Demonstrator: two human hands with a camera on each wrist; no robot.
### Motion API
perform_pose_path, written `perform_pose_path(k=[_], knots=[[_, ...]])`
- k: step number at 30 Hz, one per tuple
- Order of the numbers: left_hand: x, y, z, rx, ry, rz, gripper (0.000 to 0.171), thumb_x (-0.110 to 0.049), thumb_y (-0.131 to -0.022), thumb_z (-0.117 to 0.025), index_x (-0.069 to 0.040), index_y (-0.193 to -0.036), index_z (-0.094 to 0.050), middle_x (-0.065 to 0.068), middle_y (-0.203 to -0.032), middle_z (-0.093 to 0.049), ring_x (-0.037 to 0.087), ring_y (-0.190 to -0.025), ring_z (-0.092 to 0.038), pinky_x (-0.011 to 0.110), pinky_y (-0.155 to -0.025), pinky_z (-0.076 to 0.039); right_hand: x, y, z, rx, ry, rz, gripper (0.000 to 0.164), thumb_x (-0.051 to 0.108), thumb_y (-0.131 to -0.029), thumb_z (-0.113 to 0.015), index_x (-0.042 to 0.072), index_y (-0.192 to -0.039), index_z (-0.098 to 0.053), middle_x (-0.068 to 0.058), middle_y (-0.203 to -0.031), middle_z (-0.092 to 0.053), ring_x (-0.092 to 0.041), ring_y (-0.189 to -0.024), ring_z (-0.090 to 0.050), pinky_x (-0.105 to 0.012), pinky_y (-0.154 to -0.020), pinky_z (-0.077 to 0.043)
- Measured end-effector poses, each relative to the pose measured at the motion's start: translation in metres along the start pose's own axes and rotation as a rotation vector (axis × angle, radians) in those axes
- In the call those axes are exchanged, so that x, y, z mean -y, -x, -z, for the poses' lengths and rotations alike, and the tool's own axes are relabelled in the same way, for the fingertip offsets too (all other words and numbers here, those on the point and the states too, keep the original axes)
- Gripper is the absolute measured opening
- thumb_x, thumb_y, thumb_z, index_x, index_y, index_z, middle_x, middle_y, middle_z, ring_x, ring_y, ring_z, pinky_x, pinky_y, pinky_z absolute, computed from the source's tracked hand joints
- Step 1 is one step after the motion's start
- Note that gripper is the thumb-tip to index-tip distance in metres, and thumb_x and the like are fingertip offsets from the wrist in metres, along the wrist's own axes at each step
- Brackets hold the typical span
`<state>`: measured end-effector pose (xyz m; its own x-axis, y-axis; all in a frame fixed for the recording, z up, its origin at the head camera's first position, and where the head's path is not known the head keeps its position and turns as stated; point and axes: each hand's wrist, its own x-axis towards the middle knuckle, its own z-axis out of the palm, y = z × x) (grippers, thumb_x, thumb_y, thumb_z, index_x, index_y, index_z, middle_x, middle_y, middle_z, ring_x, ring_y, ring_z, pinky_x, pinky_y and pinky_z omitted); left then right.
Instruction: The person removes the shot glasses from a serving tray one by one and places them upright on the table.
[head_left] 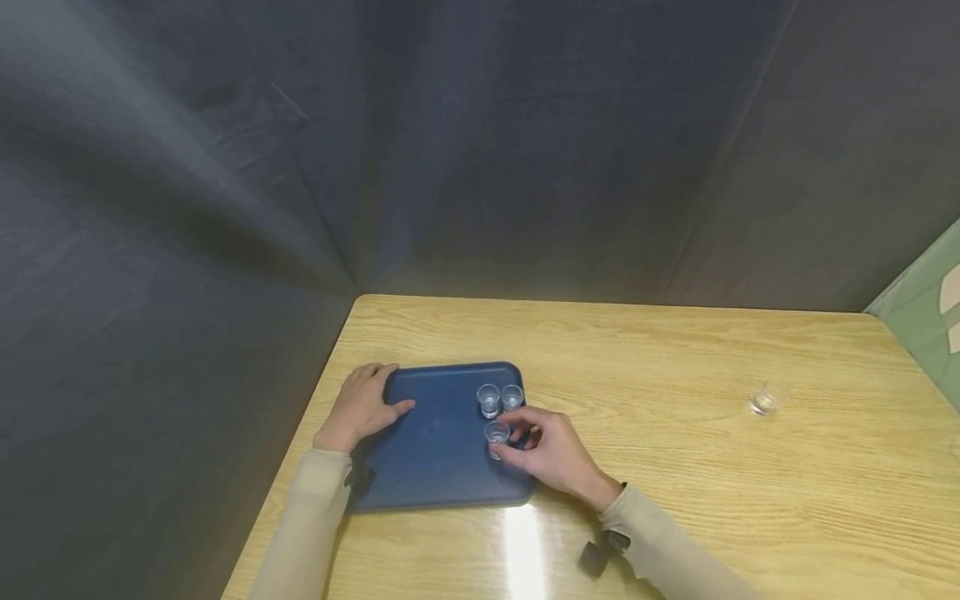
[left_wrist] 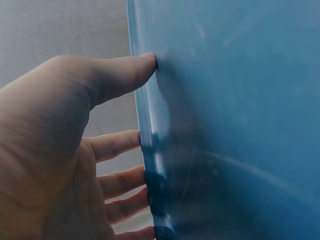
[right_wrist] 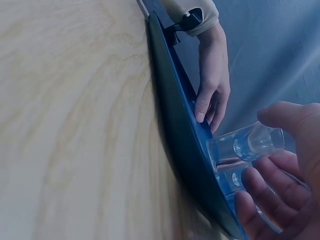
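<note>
A blue tray lies on the wooden table. My left hand holds its left edge; in the left wrist view the thumb lies over the rim and the fingers touch the outer side. Over the tray's right part, my right hand pinches a small clear shot glass between thumb and fingers. Just behind it stand two similar glasses, one on the left and one on the right, near the far right corner. The right wrist view shows the held glass close to another glass.
Far to the right on the table is one more clear glass. Dark curtains hang behind the table and along its left side. A green patterned surface shows at the right edge.
</note>
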<state>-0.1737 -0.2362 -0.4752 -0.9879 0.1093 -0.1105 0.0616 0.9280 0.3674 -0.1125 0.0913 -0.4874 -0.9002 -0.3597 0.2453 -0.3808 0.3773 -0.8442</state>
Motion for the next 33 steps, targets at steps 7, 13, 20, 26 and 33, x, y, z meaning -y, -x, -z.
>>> perform_pose_path(k=[7, 13, 20, 26, 33], knots=[[0.0, 0.0, -0.001, 0.0, -0.002, -0.001, 0.08, -0.045, -0.098, -0.074, -0.005, -0.161, -0.044, 0.029, -0.163, -0.043, 0.052, -0.152, -0.037, 0.069, -0.126, -0.03, -0.002, 0.003, 0.004, -0.024, -0.029, -0.037, 0.034, 0.017, -0.082, -0.092, 0.008, -0.113, -0.08, -0.001, -0.09, -0.078, -0.006, -0.076, -0.069, -0.024, -0.068, -0.063], [0.0, 0.0, -0.001, -0.002, 0.002, 0.001, 0.081, -0.045, -0.098, -0.074, -0.005, -0.161, -0.044, 0.028, -0.163, -0.043, 0.052, -0.153, -0.036, 0.068, -0.127, -0.03, -0.006, 0.005, 0.007, -0.046, -0.065, -0.115, 0.037, 0.018, -0.082, -0.093, 0.007, -0.115, -0.079, -0.005, -0.091, -0.078, -0.009, -0.074, -0.07, -0.025, -0.067, -0.063], [0.0, 0.001, 0.0, -0.005, 0.002, -0.002, 0.081, -0.045, -0.098, -0.074, -0.005, -0.161, -0.044, 0.028, -0.162, -0.044, 0.052, -0.153, -0.036, 0.068, -0.126, -0.03, -0.009, 0.008, 0.013, -0.092, -0.08, -0.164, 0.032, 0.018, -0.084, -0.091, 0.009, -0.113, -0.079, -0.007, -0.097, -0.079, -0.01, -0.078, -0.071, -0.024, -0.069, -0.063], [0.0, 0.0, 0.0, -0.006, 0.0, 0.0, 0.081, -0.045, -0.098, -0.074, -0.005, -0.161, -0.044, 0.028, -0.162, -0.044, 0.051, -0.153, -0.037, 0.068, -0.127, -0.03, -0.01, 0.01, 0.019, -0.146, -0.096, -0.159, 0.035, 0.012, -0.083, -0.091, 0.006, -0.115, -0.078, -0.008, -0.102, -0.08, -0.012, -0.084, -0.074, -0.025, -0.073, -0.064], [0.0, 0.001, 0.0, -0.009, 0.001, -0.003, 0.081, -0.045, -0.098, -0.075, -0.005, -0.161, -0.044, 0.028, -0.162, -0.045, 0.051, -0.152, -0.038, 0.067, -0.126, -0.031, -0.016, 0.016, 0.027, -0.175, -0.126, -0.16, 0.036, 0.012, -0.083, -0.091, 0.004, -0.116, -0.077, -0.012, -0.102, -0.079, -0.012, -0.083, -0.075, -0.026, -0.075, -0.065]])
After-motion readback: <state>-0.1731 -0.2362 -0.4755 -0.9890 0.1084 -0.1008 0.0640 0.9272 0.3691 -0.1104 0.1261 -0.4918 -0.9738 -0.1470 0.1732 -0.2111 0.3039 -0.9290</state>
